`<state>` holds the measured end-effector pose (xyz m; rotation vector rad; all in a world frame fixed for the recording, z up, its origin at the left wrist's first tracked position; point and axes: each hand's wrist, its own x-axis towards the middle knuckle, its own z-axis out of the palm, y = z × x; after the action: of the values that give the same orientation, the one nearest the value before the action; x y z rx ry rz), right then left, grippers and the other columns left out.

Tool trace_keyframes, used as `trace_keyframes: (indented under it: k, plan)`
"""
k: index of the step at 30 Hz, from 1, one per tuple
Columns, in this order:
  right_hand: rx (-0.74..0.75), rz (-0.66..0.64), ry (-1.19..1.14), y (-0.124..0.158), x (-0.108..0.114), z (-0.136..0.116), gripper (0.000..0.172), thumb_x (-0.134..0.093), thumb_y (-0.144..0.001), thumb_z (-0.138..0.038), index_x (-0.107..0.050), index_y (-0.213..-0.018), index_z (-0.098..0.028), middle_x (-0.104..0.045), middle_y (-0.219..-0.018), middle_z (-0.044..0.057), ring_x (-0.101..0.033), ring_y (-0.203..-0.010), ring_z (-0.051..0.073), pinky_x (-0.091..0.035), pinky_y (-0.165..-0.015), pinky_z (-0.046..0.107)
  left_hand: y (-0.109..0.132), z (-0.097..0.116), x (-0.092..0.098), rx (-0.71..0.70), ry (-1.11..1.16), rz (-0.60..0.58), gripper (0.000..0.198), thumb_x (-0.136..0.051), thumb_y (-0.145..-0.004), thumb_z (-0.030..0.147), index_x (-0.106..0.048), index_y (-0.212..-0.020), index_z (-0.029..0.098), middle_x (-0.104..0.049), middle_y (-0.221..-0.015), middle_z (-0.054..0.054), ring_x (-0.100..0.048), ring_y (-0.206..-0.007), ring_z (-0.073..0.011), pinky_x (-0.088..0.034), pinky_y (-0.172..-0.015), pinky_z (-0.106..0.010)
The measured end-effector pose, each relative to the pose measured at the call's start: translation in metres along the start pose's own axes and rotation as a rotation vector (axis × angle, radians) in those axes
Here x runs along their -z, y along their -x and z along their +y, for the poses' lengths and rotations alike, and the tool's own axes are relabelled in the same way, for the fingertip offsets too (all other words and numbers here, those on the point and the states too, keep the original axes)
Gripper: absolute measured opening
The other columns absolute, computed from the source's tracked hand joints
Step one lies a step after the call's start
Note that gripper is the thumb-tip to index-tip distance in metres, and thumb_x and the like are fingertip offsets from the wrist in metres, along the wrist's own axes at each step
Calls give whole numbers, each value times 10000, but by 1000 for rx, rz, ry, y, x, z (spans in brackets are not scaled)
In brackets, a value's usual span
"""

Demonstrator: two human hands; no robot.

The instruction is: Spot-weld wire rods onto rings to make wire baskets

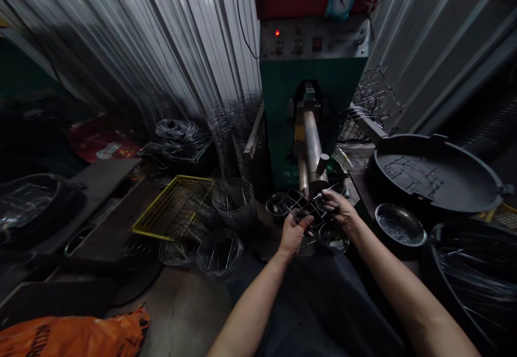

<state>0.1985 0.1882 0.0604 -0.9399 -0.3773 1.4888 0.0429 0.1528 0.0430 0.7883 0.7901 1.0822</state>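
A wire grid [298, 204] of crossed metal rods sits below the tip of a green spot welder's thick cylindrical arm [314, 141]. My left hand [294, 231] is closed on the grid's near side, thumb on top. My right hand [338, 206] is at the grid's right side, close under the welder's arm, with its fingers pinched on a thin metal wire [332, 187]. Where that wire meets the grid is too dark to make out. Small metal bowls stand below: one [275, 204] left of the grid, another [334, 237] under my right hand.
Left stand a yellow wire basket [153, 233] and several round wire baskets [220, 253]. At right are a large black pan [440, 174] with wire pieces, a metal bowl [400, 225] and a black tub [476, 271] of rods. An orange bag [76, 335] lies at lower left.
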Motion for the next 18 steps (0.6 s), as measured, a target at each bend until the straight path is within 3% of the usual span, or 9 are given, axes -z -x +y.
trace_keyframes:
  k: [5, 12, 18]
  plan:
    - [-88, -3, 25, -1, 0, -6, 299, -747, -502, -149, -453, -557, -155, -379, -349, -116, -195, -262, -28, -172, -240, 98, 1, 2, -1, -1, -12, 13, 345, -703, -564, 328, -495, -773, 149, -512, -640, 36, -502, -482, -74, -409, -374, -186]
    - [-7, -8, 88, 1, -3, -8, 279, -751, -476, -155, -483, -553, -148, -441, -393, -100, -189, -272, -37, -165, -249, 100, 0, 0, -1, 10, -1, 13, 349, -702, -562, 339, -494, -769, 150, -510, -670, 31, -505, -491, -66, -414, -384, -176]
    - [3, -13, 110, 3, -4, -9, 266, -742, -494, -161, -482, -546, -145, -408, -374, -108, -186, -271, -35, -161, -257, 108, 3, -1, -2, -9, 5, 16, 331, -698, -575, 328, -478, -744, 147, -494, -626, 38, -496, -486, -65, -419, -388, -173]
